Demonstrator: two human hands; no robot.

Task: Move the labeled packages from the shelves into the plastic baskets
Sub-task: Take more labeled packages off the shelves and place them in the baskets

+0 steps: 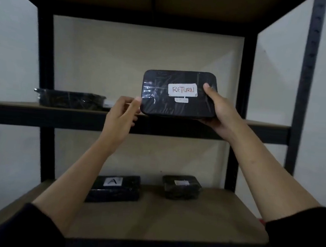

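Note:
A black wrapped package with a white "RETURN" label (177, 103) is held up in front of the upper shelf (13, 109), label facing me. My right hand (217, 112) grips its right end, thumb on the front. My left hand (122, 118) touches its lower left corner with the fingertips. Another black package (70, 99) lies flat on the upper shelf at the left. On the lower shelf (170, 217) lie a black package labeled "A" (114, 188) and a smaller black package with a white label (181, 187). No basket is in view.
The black metal shelving frame has posts at left (44, 55) and right (302, 95). White walls stand behind and beside it. A sliver of something red-orange (261, 221) shows by my right sleeve.

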